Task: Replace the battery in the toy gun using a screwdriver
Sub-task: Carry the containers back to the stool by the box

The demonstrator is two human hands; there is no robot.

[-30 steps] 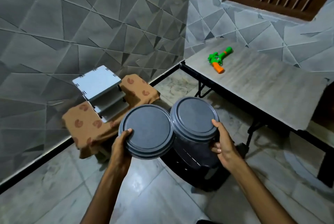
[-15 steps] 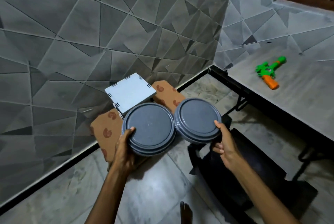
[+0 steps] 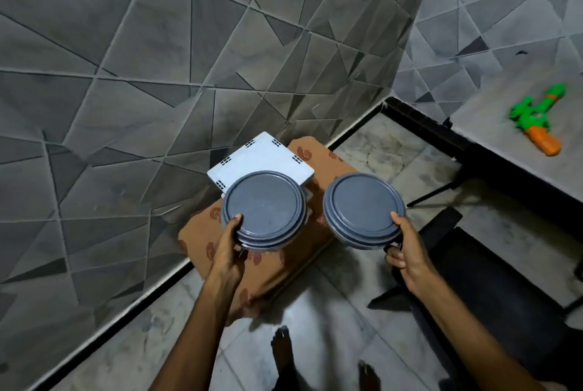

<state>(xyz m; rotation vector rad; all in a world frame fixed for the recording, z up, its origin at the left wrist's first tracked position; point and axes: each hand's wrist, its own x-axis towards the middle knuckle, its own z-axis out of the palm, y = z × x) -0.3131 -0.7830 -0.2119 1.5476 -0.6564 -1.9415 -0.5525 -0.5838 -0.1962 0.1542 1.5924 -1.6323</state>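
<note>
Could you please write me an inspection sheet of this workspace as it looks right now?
Surface: grey table at right, mostly bare.
Job's things: green and orange toy gun lies on the table, untouched; no screwdriver or battery seen.
Clutter: white drawer unit on a stand draped in brown patterned cloth; black chair below the right hand.
Grippers: left hand holds a grey lidded container; right hand holds a second grey lidded container; the two are apart.
Cables: nothing seen.
Surroundings: grey geometric tiled walls, marble floor, bare feet at bottom.
</note>
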